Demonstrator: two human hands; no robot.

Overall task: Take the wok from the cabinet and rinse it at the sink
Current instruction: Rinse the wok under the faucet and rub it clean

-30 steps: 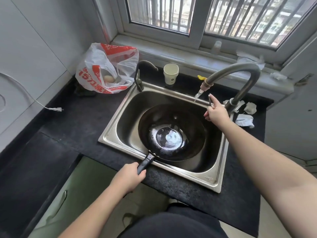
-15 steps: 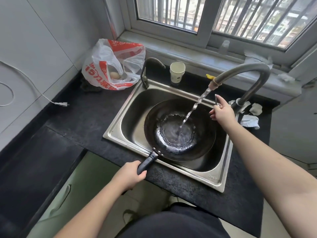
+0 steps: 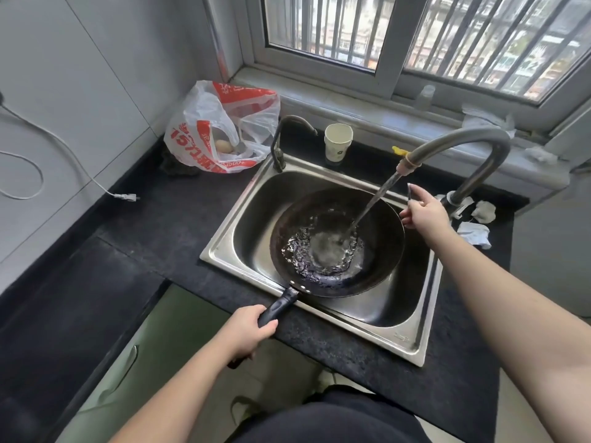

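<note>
Wok (image 3: 335, 241) in sink (image 3: 412, 340), rinse step: left hand (image 3: 248, 330) grips handle, right hand (image 3: 423, 212) pinches tap lever, water running (next, likely: swirl, tip out).

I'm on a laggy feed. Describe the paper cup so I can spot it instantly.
Start at the steel sink under the window. On the black counter behind its back rim, between the small dark tap and the big curved faucet, stands the paper cup. It is the only upright, white, open-topped thing there.
</note>
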